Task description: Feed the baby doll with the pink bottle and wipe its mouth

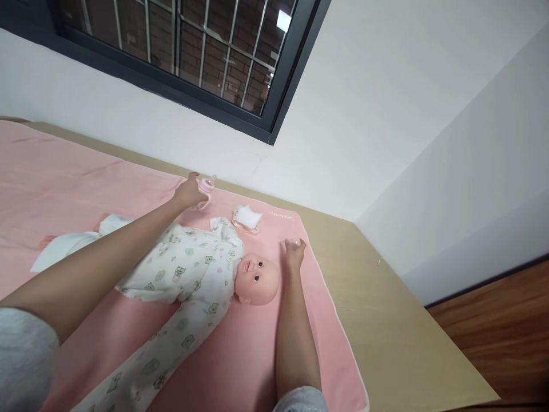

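Note:
My left hand point(189, 193) is closed round a baby bottle point(206, 184) with a pink collar and a clear teat, tilted above the far edge of the pink blanket point(240, 366). In my right hand point(295, 256), at the blanket's right side, the fingers grip a small clear cap point(294, 243). Between my arms a baby doll point(257, 279) lies on its back, its head towards the right, dressed in a white outfit with green prints. My left forearm crosses over the doll's body and hides part of it.
A small pack with white tissue or cloth point(247, 218) lies on the blanket beyond the doll's head. The blanket covers much of a wooden tabletop point(364, 297). White walls point(364, 103) and a dark-framed barred window point(266, 123) stand behind it.

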The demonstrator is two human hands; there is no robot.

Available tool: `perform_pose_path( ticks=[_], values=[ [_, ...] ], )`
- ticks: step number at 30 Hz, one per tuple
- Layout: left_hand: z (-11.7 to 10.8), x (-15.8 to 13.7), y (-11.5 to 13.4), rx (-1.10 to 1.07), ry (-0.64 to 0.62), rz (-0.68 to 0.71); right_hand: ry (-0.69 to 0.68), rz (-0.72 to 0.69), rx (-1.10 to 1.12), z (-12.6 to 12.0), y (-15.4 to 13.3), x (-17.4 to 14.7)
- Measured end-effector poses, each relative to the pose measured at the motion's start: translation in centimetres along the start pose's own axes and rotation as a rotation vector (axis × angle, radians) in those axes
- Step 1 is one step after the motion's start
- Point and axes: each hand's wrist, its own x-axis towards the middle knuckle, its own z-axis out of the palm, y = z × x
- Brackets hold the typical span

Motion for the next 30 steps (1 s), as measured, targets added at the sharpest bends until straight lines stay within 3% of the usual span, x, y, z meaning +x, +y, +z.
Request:
perform_pose_path(
  ticks=[2,5,8,12,16,23,30],
  values=[
    [-0.6,-1.2,1.6,0.013,0.02,-0.041,-0.038,-0.001,0.104,-0.7,-1.7,0.1],
    [-1.4,-3.9,4.3,0.018,0.038,0.06,-0.157,-0.05,0.446,-1.6,-5.7,-1.3],
    [-1.9,-7.2,7.1,0.029,0.041,0.207,-0.374,-0.148,0.669,-1.5,-10.1,-4.6],
    [-1.7,-10.5,9.3,0.03,-0.008,0.342,-0.429,-0.262,0.762,-0.2,-14.0,-9.7],
    [-1.0,-11.9,9.8,0.022,0.0,0.409,-0.454,-0.335,0.691,0.6,-15.4,-13.0],
    [-0.5,-12.6,9.6,0.026,0.045,0.452,-0.495,-0.455,0.523,0.3,-16.3,-15.6],
    [-0.5,-13.2,9.8,0.029,0.159,0.496,-0.531,-0.422,0.525,1.2,-16.2,-16.8]
  ],
)
